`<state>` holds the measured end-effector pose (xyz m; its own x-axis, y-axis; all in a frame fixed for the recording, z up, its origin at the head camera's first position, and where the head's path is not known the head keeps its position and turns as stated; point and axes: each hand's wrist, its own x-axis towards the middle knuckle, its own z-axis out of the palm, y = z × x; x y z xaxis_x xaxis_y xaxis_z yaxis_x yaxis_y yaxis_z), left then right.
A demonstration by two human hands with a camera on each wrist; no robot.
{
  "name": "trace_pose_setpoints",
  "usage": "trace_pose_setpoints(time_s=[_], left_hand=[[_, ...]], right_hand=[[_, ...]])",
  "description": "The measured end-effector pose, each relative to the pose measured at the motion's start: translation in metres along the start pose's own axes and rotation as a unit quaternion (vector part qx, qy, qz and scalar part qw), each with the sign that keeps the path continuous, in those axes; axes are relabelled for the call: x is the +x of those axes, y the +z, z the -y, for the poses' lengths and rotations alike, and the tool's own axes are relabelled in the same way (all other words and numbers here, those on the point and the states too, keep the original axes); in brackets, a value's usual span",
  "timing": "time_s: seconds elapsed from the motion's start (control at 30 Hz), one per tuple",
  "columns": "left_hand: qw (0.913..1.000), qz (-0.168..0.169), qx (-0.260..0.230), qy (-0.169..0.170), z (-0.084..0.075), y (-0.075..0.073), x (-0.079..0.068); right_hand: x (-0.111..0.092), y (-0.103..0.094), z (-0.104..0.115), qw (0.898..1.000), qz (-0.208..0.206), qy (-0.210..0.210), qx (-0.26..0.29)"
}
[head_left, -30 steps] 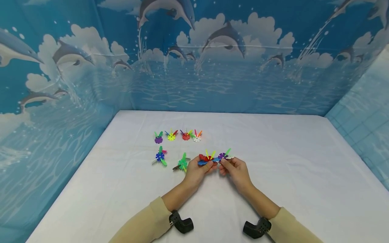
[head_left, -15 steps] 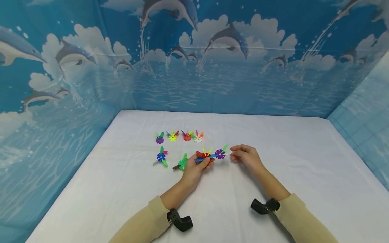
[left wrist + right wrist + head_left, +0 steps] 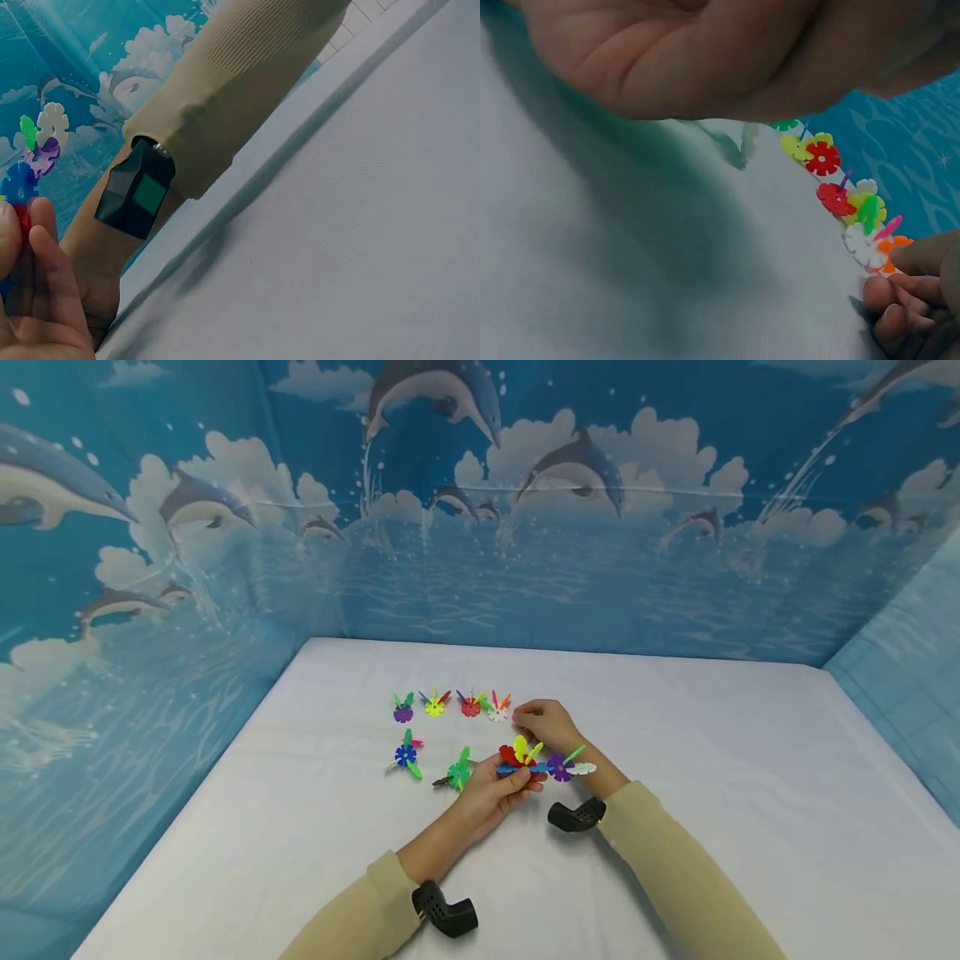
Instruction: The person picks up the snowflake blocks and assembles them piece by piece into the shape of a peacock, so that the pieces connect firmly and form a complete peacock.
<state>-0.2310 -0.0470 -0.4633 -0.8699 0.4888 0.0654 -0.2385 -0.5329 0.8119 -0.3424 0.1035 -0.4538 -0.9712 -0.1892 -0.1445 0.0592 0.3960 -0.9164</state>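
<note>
My left hand (image 3: 491, 789) pinches a cluster of interlocking plastic snowflake discs (image 3: 561, 767) between thumb and fingers. Red, yellow and blue discs sit by the fingertips; a purple disc with green and white ones sticks out to the right. In the left wrist view, the white disc (image 3: 52, 124) tops this chain. My right hand (image 3: 551, 723) reaches past it to the back row, fingertips right at a white disc cluster (image 3: 497, 714) with pink, orange and green discs. In the right wrist view, index finger and thumb are apart beside the orange disc (image 3: 889, 251).
More clusters stand left along the back row: red (image 3: 470, 706), yellow (image 3: 434, 706) and purple (image 3: 403, 713). Nearer are a blue cluster (image 3: 406, 756) and a green one (image 3: 458, 775), close beside the left hand. A white cloth (image 3: 247, 827) covers the table; a dolphin-print curtain (image 3: 465, 585) hangs behind.
My right hand has let go of the held cluster's right end, drawn away right, then swung up and left to the white cluster. My left hand keeps its hold.
</note>
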Motion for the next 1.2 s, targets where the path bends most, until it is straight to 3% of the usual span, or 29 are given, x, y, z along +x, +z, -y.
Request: trace_pose_setpoints(time_s=[0.23, 0.4, 0.63, 0.83, 1.03, 1.2], left_hand=[[0.9995, 0.027, 0.000, 0.017, 0.002, -0.003, 0.000], [0.9997, 0.019, 0.014, 0.011, 0.006, -0.002, 0.000], [0.9974, -0.035, 0.060, 0.019, 0.005, -0.004, 0.004], [0.9939, -0.079, 0.070, 0.030, 0.004, -0.005, 0.007], [0.9917, -0.097, 0.077, 0.036, 0.005, -0.003, 0.007], [0.9904, -0.104, 0.083, 0.037, 0.007, -0.001, 0.006]], right_hand=[[0.014, 0.013, 0.010, 0.998, -0.004, 0.056, -0.026], [0.007, 0.004, 0.006, 0.997, 0.018, 0.051, 0.046], [-0.036, -0.034, 0.019, 0.988, 0.033, 0.041, 0.147], [-0.071, -0.051, 0.025, 0.985, 0.048, 0.012, 0.165], [-0.090, -0.045, 0.028, 0.987, 0.004, 0.019, 0.162], [-0.100, -0.037, 0.031, 0.991, -0.049, 0.019, 0.126]])
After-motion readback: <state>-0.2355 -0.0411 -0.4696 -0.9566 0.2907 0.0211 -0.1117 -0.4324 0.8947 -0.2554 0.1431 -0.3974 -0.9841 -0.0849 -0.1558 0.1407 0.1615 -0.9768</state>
